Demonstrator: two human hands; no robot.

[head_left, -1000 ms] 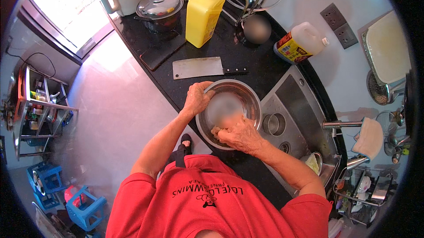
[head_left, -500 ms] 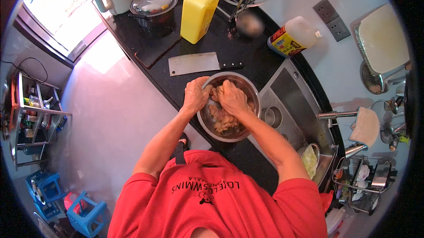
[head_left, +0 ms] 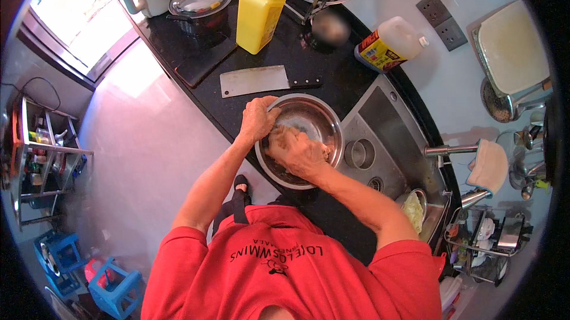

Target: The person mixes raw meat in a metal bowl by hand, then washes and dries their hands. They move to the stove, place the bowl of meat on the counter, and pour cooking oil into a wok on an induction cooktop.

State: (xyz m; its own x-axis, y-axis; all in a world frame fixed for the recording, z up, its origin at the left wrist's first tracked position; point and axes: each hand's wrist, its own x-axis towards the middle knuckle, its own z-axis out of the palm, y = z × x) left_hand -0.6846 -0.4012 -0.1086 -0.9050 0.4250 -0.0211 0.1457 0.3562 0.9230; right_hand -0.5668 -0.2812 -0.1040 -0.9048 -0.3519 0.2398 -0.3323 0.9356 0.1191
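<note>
A round stainless steel mixing bowl [head_left: 314, 117] stands at the counter's front edge, beside the sink. My left hand [head_left: 259, 119] is closed on its upper left rim, thumb towards the inside. Down in the bowl, my right hand [head_left: 298, 154] presses into pale brownish pieces that look like raw meat [head_left: 327, 151]. Motion smears the fingers of that hand, and they partly cover the meat. Just beyond the bowl lies a cleaver [head_left: 255, 81], its broad blade to the left and its black handle to the right.
A yellow pump bottle [head_left: 263, 11], a lidded pot [head_left: 200, 2] and a jug of dark liquid [head_left: 389, 46] stand farther back on the black counter [head_left: 332, 70]. On the right, the steel sink [head_left: 392, 148] holds a metal cup [head_left: 359, 154] and a bowl of leafy greens [head_left: 414, 212].
My right hand has moved from the bowl's far side towards its lower left, shifting the meat. The bowl has tilted or slid slightly left, with my left hand still on its rim.
</note>
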